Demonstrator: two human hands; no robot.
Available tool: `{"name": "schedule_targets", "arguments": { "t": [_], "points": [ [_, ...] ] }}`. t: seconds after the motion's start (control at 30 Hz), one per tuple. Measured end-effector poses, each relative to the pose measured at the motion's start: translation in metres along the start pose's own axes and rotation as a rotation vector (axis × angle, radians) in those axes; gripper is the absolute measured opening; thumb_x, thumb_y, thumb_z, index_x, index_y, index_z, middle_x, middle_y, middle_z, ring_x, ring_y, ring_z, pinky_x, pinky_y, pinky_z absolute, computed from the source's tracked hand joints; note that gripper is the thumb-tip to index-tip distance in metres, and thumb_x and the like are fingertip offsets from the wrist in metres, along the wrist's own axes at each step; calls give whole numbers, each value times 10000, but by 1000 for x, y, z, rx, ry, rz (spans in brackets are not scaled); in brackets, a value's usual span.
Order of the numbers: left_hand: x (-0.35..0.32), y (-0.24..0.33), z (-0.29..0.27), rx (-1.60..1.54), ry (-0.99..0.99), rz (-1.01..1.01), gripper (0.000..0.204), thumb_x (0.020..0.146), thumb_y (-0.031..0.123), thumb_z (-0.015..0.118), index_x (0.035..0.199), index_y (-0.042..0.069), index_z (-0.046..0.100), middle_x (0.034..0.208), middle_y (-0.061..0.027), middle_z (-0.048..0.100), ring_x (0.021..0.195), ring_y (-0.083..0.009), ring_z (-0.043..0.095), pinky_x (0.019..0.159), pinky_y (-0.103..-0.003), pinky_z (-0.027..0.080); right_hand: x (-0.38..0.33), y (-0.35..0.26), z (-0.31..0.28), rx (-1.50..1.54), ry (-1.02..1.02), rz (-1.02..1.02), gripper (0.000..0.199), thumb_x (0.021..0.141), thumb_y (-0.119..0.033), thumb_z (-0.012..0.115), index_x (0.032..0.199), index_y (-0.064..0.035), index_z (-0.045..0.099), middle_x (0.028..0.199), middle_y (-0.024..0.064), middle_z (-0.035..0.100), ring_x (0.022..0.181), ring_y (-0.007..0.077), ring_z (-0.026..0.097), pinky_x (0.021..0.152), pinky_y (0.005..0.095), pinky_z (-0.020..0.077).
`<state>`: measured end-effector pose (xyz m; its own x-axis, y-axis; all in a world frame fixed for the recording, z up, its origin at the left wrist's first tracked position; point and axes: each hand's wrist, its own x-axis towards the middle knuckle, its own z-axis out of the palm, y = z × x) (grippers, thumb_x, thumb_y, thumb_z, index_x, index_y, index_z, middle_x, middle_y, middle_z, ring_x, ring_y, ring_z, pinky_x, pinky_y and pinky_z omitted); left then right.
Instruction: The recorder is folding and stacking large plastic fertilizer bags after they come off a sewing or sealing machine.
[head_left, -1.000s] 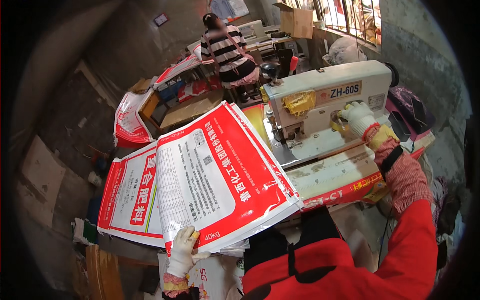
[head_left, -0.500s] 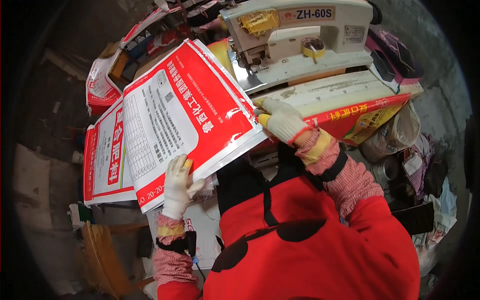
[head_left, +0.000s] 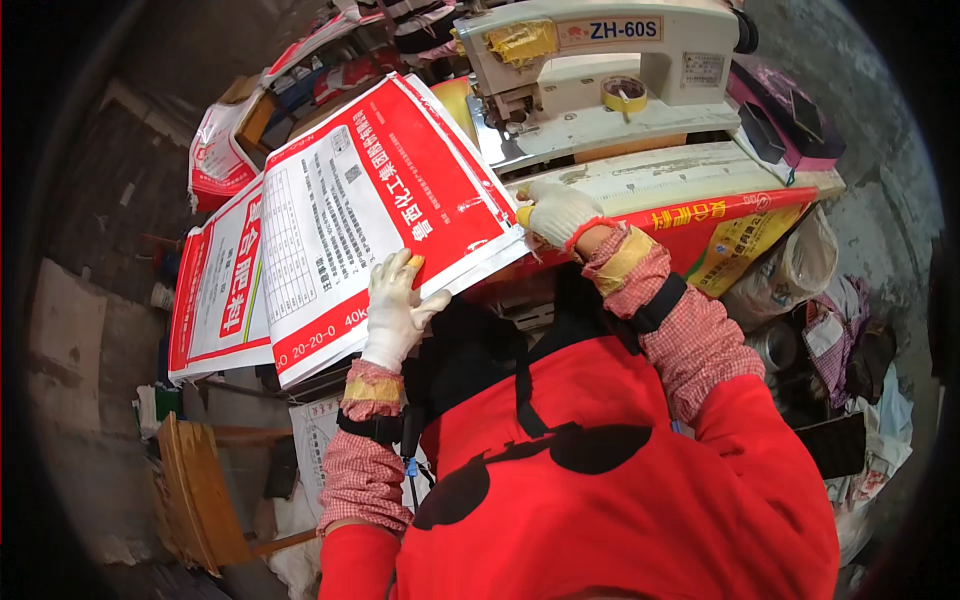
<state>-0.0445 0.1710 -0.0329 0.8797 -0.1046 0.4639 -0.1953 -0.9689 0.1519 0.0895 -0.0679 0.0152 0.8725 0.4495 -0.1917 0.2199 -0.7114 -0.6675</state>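
A stack of flat red-and-white printed sacks [head_left: 350,225] lies slanted in front of me to the left. My left hand [head_left: 395,308], in a white knit glove with a yellow fingertip, rests on the near edge of the top sack, fingers stretched and thumb apart. My right hand [head_left: 567,213], gloved alike, is at the sack's right corner beside the sewing machine's table edge. Its fingers are bent with their yellow tips apart, and I see nothing gripped between them. The white sewing machine [head_left: 690,75] stands just beyond, its needle area close to the sacks' far right edge.
A yellow tape roll [head_left: 623,95] sits on the machine bed. A pink box [head_left: 790,115] with dark objects stands at the right. Below it is a whitish bag-like container [head_left: 790,265]. A wooden stool-like piece [head_left: 200,495] is at lower left. Another red-and-white sack [head_left: 222,160] lies behind.
My left hand has shifted up and right along the sack's near edge. The sacks' near edge has moved up slightly in view. My right hand stays near the corner, its fingers shifted slightly.
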Motion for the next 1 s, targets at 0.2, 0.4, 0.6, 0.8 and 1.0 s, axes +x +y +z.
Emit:
{"name": "schedule_targets", "arguments": {
  "t": [0.2, 0.4, 0.6, 0.8, 1.0],
  "points": [
    [15, 15, 7, -6, -5, -54, 668, 674, 422, 673, 1122, -43, 503, 1189, -196, 478, 1094, -356, 420, 947, -412, 353, -12, -26, 0, -111, 143, -187, 493, 729, -270, 545, 1181, -73, 517, 927, 160, 635, 857, 293, 619, 743, 383, 482],
    [24, 32, 18, 4, 70, -68, 715, 652, 435, 690, 1146, -39, 484, 1190, -194, 474, 1049, -364, 432, 926, -424, 361, 28, -25, 14, -169, -14, -277, 550, 682, -196, 610, 1216, -104, 509, 934, 135, 641, 790, 252, 626, 686, 339, 494],
    [20, 22, -18, 136, 93, -73, 629, 669, 376, 690, 1122, -12, 488, 1176, -141, 475, 1024, -316, 447, 911, -420, 356, 28, -38, -3, 1069, -303, -192, 413, 782, -60, 579, 1192, -61, 526, 841, 39, 583, 684, 108, 562, 551, 211, 472],
    [-6, -71, -109, -230, 209, -519, 217, 864, 199, 448, 787, 51, 587, 570, -126, 515, 541, -251, 519, 516, -385, 387, 34, -60, -7, 1140, 46, -377, 473, 855, -201, 586, 1287, -108, 416, 767, 9, 541, 575, 91, 509, 512, 218, 458],
    [-43, -184, -208, -1297, 756, -892, 444, 902, 357, 476, 1082, -46, 523, 1008, -124, 596, 919, -213, 571, 841, -313, 461, 49, 20, 29, 694, 21, 61, 419, 787, -228, 646, 1122, -16, 510, 793, 89, 585, 596, 171, 518, 543, 296, 435]
  ]
}}
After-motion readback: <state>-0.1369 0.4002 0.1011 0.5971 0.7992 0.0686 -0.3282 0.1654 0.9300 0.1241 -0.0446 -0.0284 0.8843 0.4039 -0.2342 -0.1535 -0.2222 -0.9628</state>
